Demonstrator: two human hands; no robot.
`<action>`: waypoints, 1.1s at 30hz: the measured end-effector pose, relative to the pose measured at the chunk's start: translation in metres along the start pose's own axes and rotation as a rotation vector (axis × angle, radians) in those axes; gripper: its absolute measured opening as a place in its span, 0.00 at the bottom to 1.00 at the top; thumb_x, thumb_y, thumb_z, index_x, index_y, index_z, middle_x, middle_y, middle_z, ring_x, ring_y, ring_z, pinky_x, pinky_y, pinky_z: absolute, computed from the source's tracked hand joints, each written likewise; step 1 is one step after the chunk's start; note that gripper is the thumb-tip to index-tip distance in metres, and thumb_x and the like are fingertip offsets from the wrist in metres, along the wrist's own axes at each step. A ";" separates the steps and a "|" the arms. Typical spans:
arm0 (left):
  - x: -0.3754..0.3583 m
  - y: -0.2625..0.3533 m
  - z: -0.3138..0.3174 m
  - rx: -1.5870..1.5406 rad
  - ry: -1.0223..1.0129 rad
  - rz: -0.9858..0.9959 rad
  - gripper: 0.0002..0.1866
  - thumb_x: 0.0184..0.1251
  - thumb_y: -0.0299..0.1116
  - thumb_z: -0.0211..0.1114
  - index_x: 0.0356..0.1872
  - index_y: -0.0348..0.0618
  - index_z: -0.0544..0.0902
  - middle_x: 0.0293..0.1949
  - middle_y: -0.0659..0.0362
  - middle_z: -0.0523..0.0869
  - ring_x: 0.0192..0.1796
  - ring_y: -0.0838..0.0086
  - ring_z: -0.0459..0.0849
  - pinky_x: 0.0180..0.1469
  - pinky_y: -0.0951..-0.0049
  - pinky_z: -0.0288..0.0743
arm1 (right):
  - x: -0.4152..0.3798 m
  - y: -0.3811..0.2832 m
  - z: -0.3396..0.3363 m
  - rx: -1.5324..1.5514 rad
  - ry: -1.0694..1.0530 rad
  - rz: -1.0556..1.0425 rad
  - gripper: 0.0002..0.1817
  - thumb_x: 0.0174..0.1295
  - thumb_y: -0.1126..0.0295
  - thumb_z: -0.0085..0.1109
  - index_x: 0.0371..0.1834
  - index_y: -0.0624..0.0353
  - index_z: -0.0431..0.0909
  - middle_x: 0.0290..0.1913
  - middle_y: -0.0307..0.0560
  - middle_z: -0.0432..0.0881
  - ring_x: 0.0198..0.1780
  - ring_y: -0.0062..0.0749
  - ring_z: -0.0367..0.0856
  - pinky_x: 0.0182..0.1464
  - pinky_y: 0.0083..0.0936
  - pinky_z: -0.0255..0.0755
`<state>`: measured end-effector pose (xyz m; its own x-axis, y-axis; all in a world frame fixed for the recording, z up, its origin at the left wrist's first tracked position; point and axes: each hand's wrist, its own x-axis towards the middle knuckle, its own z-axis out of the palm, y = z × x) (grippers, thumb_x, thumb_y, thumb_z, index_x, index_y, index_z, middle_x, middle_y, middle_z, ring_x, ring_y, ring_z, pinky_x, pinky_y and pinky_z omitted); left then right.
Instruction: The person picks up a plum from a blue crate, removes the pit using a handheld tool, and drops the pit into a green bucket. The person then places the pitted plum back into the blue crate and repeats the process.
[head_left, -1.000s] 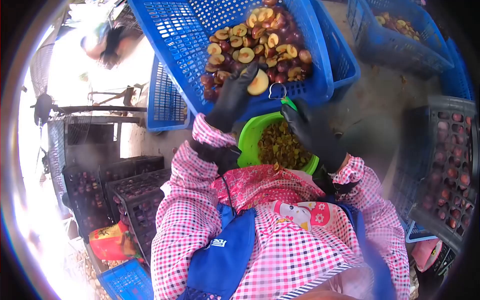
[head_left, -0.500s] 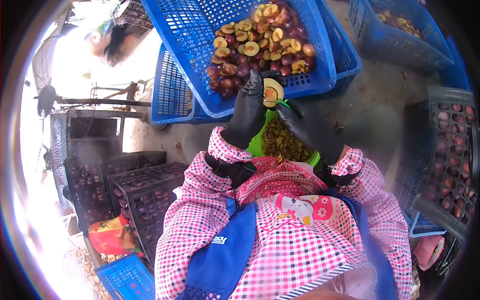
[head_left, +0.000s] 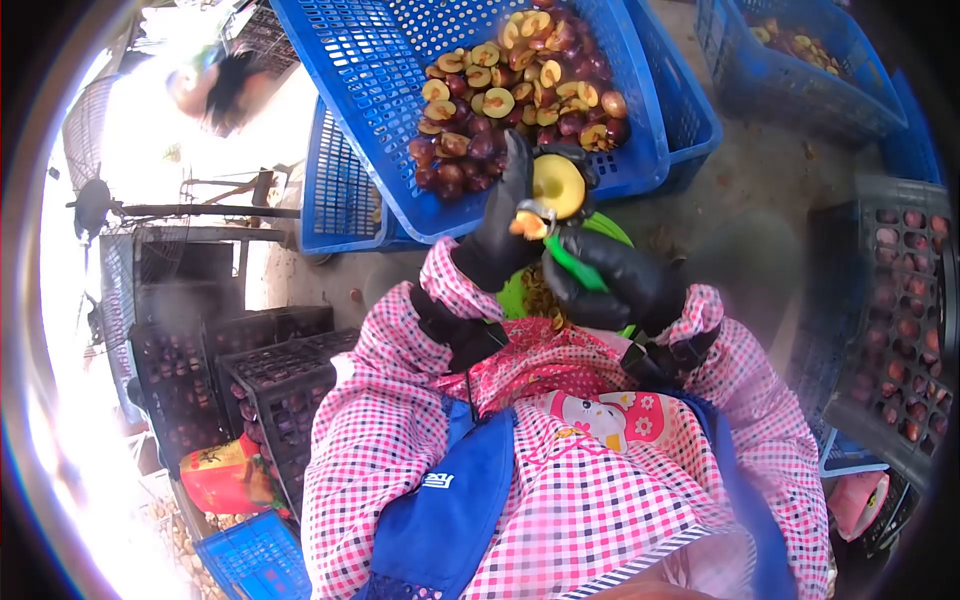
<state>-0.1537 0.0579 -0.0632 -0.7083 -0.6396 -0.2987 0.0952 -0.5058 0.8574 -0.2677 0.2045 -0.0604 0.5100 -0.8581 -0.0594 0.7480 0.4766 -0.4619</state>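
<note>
My left hand (head_left: 503, 208), in a black glove, has its fingers around a halved plum (head_left: 560, 188), its yellow cut side toward me with a smooth hollow in the middle. My right hand (head_left: 622, 278), gloved too, grips a pitting tool (head_left: 574, 264) by its green handle. At the tool's metal tip, beside the plum half, sits an orange-brown pit (head_left: 529, 225). Under both hands is a bright green basin (head_left: 608, 228) with brown pits in it, partly hidden by the right hand. Just beyond, a tilted blue crate (head_left: 350, 85) holds plum halves (head_left: 480, 77).
Another blue crate (head_left: 780, 95) with plum pieces stands at the upper right. Black crates of plums (head_left: 905, 330) are stacked on the right, and more black crates (head_left: 285, 375) on the left. A red and yellow bag (head_left: 228, 475) lies near a small blue crate (head_left: 255, 560).
The pit has come out of the plum half and is now at the tool's tip. My right hand has shifted left and down, and the plum half has turned and moved slightly right.
</note>
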 end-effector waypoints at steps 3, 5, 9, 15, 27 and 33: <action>0.019 0.059 -0.002 0.053 0.031 -0.012 0.45 0.69 0.72 0.35 0.48 0.34 0.79 0.39 0.50 0.86 0.41 0.64 0.86 0.49 0.67 0.82 | 0.002 -0.001 -0.005 -0.408 0.015 -0.042 0.27 0.74 0.47 0.41 0.31 0.58 0.77 0.14 0.33 0.68 0.12 0.16 0.62 0.17 0.17 0.56; 0.070 0.087 -0.051 0.605 0.125 0.020 0.37 0.75 0.63 0.42 0.40 0.34 0.84 0.34 0.51 0.88 0.38 0.64 0.87 0.46 0.71 0.81 | 0.006 0.000 0.004 -0.789 0.035 0.090 0.25 0.73 0.49 0.45 0.35 0.61 0.80 0.18 0.37 0.74 0.18 0.18 0.70 0.23 0.19 0.65; 0.155 0.076 -0.109 1.858 0.131 0.447 0.26 0.60 0.50 0.65 0.53 0.41 0.82 0.43 0.49 0.88 0.46 0.59 0.87 0.50 0.60 0.78 | 0.014 0.002 -0.012 -0.893 0.115 -0.007 0.23 0.72 0.51 0.49 0.39 0.63 0.81 0.26 0.42 0.79 0.23 0.20 0.74 0.27 0.22 0.68; 0.170 0.044 -0.117 2.158 0.027 0.132 0.28 0.61 0.44 0.65 0.59 0.39 0.77 0.49 0.44 0.85 0.49 0.52 0.85 0.54 0.59 0.77 | 0.008 -0.002 -0.013 -0.838 0.362 -0.092 0.21 0.71 0.52 0.51 0.46 0.61 0.80 0.28 0.45 0.81 0.28 0.25 0.78 0.33 0.28 0.71; -0.012 0.033 -0.023 0.579 -0.071 -0.012 0.29 0.76 0.57 0.48 0.53 0.37 0.79 0.43 0.61 0.84 0.44 0.79 0.81 0.48 0.78 0.75 | 0.017 0.002 -0.022 -1.129 0.728 -0.402 0.18 0.69 0.52 0.55 0.41 0.58 0.78 0.26 0.53 0.79 0.27 0.42 0.79 0.33 0.37 0.69; -0.028 0.022 -0.011 0.568 -0.020 0.089 0.31 0.76 0.58 0.46 0.52 0.37 0.79 0.42 0.62 0.84 0.43 0.81 0.80 0.48 0.77 0.75 | 0.019 0.009 -0.019 -1.088 0.704 -0.444 0.19 0.70 0.54 0.54 0.37 0.61 0.79 0.25 0.53 0.79 0.26 0.38 0.77 0.33 0.36 0.68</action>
<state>-0.1239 0.0583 -0.0404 -0.7284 -0.6516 -0.2115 -0.2315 -0.0565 0.9712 -0.2599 0.1890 -0.0827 -0.2490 -0.9685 -0.0075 -0.0840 0.0293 -0.9960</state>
